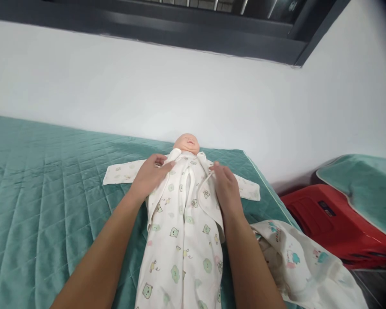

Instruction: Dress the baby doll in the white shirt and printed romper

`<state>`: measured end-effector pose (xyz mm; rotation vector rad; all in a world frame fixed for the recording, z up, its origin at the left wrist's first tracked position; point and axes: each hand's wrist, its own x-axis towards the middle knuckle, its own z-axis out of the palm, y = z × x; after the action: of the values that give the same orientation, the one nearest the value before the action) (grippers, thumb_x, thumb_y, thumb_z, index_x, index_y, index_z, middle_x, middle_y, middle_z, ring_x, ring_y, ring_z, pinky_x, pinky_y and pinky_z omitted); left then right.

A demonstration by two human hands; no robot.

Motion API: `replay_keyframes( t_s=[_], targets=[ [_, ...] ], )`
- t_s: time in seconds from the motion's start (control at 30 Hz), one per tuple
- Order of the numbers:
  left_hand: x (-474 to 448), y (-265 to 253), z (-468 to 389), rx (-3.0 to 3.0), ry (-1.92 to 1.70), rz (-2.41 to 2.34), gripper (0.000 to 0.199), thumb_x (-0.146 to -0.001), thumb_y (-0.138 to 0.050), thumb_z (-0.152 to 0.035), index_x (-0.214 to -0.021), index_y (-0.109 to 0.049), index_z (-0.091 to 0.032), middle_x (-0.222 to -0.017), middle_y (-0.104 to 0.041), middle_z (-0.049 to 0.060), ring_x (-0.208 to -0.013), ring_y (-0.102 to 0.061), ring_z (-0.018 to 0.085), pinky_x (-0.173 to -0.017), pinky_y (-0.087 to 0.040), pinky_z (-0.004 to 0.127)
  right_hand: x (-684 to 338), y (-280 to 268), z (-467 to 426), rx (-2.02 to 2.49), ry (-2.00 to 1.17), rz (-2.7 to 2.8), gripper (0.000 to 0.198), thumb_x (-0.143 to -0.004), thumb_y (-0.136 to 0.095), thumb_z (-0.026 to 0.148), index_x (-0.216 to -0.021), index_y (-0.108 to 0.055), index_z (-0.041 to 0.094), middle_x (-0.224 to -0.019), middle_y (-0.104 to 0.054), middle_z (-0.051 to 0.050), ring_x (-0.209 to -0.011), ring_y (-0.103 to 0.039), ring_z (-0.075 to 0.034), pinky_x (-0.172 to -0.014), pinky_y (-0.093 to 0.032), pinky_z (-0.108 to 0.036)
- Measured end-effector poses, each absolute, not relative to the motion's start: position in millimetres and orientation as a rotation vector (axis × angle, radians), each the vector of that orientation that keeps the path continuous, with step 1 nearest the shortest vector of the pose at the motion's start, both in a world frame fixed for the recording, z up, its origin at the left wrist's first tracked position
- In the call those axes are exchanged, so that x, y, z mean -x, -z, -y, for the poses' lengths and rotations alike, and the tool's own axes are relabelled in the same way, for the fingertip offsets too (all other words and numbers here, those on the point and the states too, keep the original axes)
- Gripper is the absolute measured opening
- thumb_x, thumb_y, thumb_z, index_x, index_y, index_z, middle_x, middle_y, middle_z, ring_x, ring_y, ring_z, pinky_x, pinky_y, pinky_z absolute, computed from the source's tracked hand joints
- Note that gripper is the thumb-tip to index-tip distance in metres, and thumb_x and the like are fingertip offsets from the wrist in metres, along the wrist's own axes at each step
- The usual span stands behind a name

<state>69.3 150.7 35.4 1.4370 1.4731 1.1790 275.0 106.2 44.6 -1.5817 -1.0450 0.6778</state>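
Note:
A baby doll (187, 143) lies face up on the bed, its head by the wall. White printed baby clothes cover it: a long-sleeved top (209, 196) with its front panels apart, and pants (180, 257) reaching up over the chest. Both sleeves stretch out sideways. My left hand (152, 175) is at the top's left front panel, thumb over the cloth and fingers curled at its edge. At the right panel, my right hand (227, 184) has its fingertips closed together on the fabric near the shoulder. Parts of both hands' grips are hidden.
Green quilted bedding (51, 206) spreads under the doll, up to the white wall (148, 86). A crumpled white printed cloth (305, 262) lies right of my forearm. Beyond the bed's right edge is a red plastic stool (328, 214) with green fabric (366, 184) over it.

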Motion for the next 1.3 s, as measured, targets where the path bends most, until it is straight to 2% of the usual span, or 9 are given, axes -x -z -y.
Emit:
replay_keyframes(
  t_s=[0.17,0.3,0.4,0.47,0.6,0.7,0.93,1.13,1.3],
  targets=[
    [-57.3,-32.1,-153.2,-1.608,-1.116,-1.65,0.023,-0.081,-0.06,-0.044,-0.086,-0.066,-0.022,-0.091,-0.069,0.002,-0.078,-0.062,0.02,-0.07,-0.045,0.03,-277.2,-41.2,-106.1,1.687,-0.596,1.183,0.029,-0.07,-0.067,0.041,-0.093,-0.063,0.024,-0.073,-0.056,0.003,-0.066,-0.05,-0.016,-0.064,-0.042,-0.029],
    [-33.7,-26.8,-156.5,-1.738,-1.142,-2.123,0.019,-0.088,-0.05,-0.033,-0.098,-0.065,-0.025,-0.103,-0.067,0.007,-0.092,-0.062,0.027,-0.074,-0.046,0.036,-300.0,-41.1,-105.9,1.72,-0.487,1.136,0.027,-0.07,-0.057,0.028,-0.096,-0.065,0.024,-0.066,-0.052,0.004,-0.057,-0.046,-0.016,-0.058,-0.04,-0.03],
    [-25.7,-23.6,-156.6,-1.919,-1.02,-2.354,0.028,-0.09,-0.043,-0.021,-0.108,-0.064,-0.022,-0.112,-0.062,0.014,-0.101,-0.059,0.032,-0.076,-0.046,0.041,-311.4,-40.9,-107.3,1.76,-0.249,1.149,0.028,-0.069,-0.051,0.021,-0.092,-0.068,0.023,-0.085,-0.063,-0.003,-0.078,-0.057,-0.023,-0.078,-0.046,-0.039],
    [-27.9,-21.4,-158.2,-2.046,-0.985,-2.332,0.033,-0.089,-0.043,-0.019,-0.115,-0.063,-0.02,-0.117,-0.06,0.016,-0.108,-0.055,0.034,-0.084,-0.045,0.044,-310.4,-36.3,-110.4,1.734,-0.194,1.243,0.028,-0.072,-0.05,0.022,-0.093,-0.068,0.023,-0.103,-0.064,-0.008,-0.098,-0.058,-0.027,-0.094,-0.043,-0.045],
    [-39.8,-13.3,-166.8,-2.293,-1.004,-1.983,0.035,-0.093,-0.045,-0.033,-0.123,-0.061,-0.022,-0.128,-0.058,0.012,-0.12,-0.048,0.032,-0.099,-0.04,0.045,-298.5,-18.5,-120.0,1.691,-0.21,1.513,0.03,-0.079,-0.051,0.027,-0.102,-0.068,0.019,-0.123,-0.059,-0.015,-0.123,-0.05,-0.032,-0.109,-0.033,-0.052],
    [-46.5,-5.4,-172.9,-2.411,-0.89,-1.801,0.039,-0.096,-0.04,-0.038,-0.128,-0.058,-0.025,-0.131,-0.059,0.009,-0.121,-0.05,0.029,-0.103,-0.036,0.044,-295.5,-8.8,-125.4,1.7,-0.11,1.62,0.036,-0.083,-0.047,0.024,-0.112,-0.066,0.018,-0.133,-0.054,-0.016,-0.133,-0.042,-0.033,-0.112,-0.028,-0.055],
    [-43.1,-2.8,-174.9,-2.451,-0.709,-1.979,0.042,-0.095,-0.034,-0.02,-0.129,-0.057,-0.025,-0.119,-0.066,0.011,-0.108,-0.06,0.029,-0.092,-0.042,0.043,-304.0,0.2,-129.2,1.756,-0.021,1.699,0.047,-0.083,-0.04,0.014,-0.122,-0.064,0.023,-0.14,-0.052,-0.012,-0.135,-0.041,-0.032,-0.112,-0.028,-0.056],
    [-10.6,2.1,-179.7,-2.186,-0.692,-2.083,0.043,-0.097,-0.031,-0.025,-0.13,-0.058,-0.026,-0.119,-0.067,0.01,-0.105,-0.064,0.03,-0.084,-0.047,0.04,-300.3,2.2,-125.3,1.882,-0.08,1.594,0.046,-0.087,-0.045,0.023,-0.13,-0.059,0.034,-0.146,-0.048,-0.005,-0.141,-0.031,-0.037,-0.111,-0.019,-0.068],
    [-5.5,12.0,-179.3,-2.196,-0.839,-2.042,0.042,-0.096,-0.034,-0.024,-0.132,-0.056,-0.025,-0.127,-0.063,0.008,-0.111,-0.06,0.026,-0.091,-0.046,0.037,-291.8,-6.6,-122.3,2.155,-0.067,1.603,0.048,-0.097,-0.033,0.029,-0.142,-0.047,0.032,-0.155,-0.037,-0.004,-0.145,-0.024,-0.032,-0.113,-0.019,-0.063]
  ],
)
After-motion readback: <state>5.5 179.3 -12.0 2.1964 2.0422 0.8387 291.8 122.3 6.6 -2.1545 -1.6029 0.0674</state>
